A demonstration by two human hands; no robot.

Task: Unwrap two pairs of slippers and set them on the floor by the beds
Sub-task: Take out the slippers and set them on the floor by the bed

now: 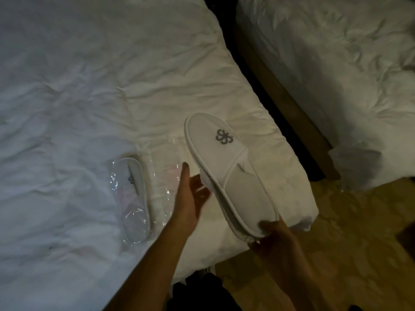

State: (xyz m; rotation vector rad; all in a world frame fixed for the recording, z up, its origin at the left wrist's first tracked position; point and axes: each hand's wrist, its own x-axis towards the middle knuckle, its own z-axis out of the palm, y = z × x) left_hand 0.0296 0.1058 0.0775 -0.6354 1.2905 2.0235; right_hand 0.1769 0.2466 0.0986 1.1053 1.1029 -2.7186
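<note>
The right hand (pixel 272 237) grips the heel of a bare white slipper (pixel 226 173) above the bed (pixel 89 86). The left hand (pixel 190 196) is open beside it. Left of them, a wrapped pair (pixel 135 198) lies on the bed.

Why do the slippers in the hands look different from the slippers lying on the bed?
The held slippers are bare, out of plastic; the wrapped slippers are still sealed in a clear bag. The held ones are up in the air, pinched at the heel by the right hand; the wrapped ones lie flat on the bed. Both are white with a grey logo.
</note>
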